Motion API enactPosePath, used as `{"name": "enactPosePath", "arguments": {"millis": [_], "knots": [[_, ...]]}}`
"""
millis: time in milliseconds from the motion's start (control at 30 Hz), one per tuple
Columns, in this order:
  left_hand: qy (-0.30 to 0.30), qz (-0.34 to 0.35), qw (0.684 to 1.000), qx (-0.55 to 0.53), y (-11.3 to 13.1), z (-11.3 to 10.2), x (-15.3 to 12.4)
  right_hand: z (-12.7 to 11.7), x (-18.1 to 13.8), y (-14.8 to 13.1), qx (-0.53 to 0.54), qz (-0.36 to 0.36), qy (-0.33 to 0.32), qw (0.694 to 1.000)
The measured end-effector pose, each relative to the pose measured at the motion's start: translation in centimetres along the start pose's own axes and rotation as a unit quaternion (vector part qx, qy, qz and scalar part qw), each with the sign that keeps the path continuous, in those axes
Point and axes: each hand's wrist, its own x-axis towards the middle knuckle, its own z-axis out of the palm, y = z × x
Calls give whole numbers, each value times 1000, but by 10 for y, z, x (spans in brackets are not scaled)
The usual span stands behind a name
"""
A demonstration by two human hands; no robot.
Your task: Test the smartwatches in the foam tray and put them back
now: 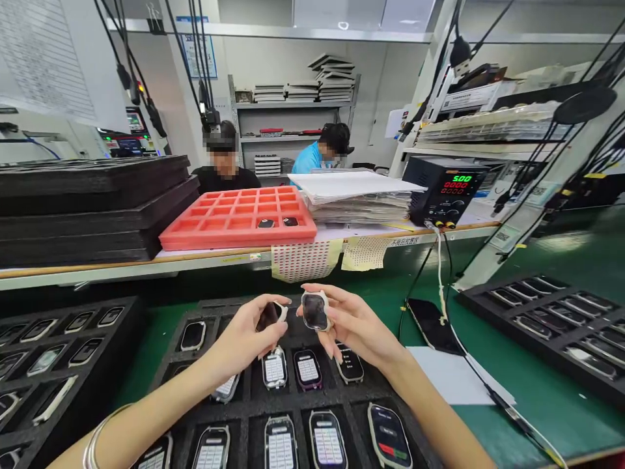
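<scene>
My left hand grips a smartwatch body with a dark screen, tilted between thumb and fingers. Close beside it, my right hand holds a second watch body, its pale case and dark screen turned toward me. Both hands are above a black foam tray with square pockets. Strapless watches lie in the pockets, several with lit screens, such as the purple-cased watch and the watch with a red and green bar. My forearms cover part of the tray.
Foam trays of watches lie at left and right. A phone and white paper rest on the green mat, crossed by a white cable. The shelf holds a red tray and power supply. Two people sit beyond.
</scene>
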Motion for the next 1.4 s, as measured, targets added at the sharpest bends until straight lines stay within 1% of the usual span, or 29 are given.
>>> {"name": "enactPosePath", "arguments": {"millis": [167,300,467,567,767,1000,1100,1233,1400], "knots": [[18,54,995,84,-5,0,-2,1,-2,0,16,-3,-18,1000],[21,81,990,115,-6,2,-3,2,-2,2,13,-13,-16,1000],[18,104,983,148,-3,2,-5,2,-1,3,9,-19,-34,999],[3,109,982,155,-1,1,-7,3,-2,3,6,-19,-35,999],[15,119,980,159,1,0,-8,3,-2,4,9,-25,-38,999],[-14,114,977,181,3,1,-11,4,-2,3,-5,-13,-31,999],[-6,127,976,176,1,1,-10,3,-3,3,-23,-4,-24,999],[-1,119,978,174,0,-1,-10,4,-4,2,-38,8,-16,999],[2,120,977,177,1,-2,-10,5,-5,1,-49,0,-24,999]]}}
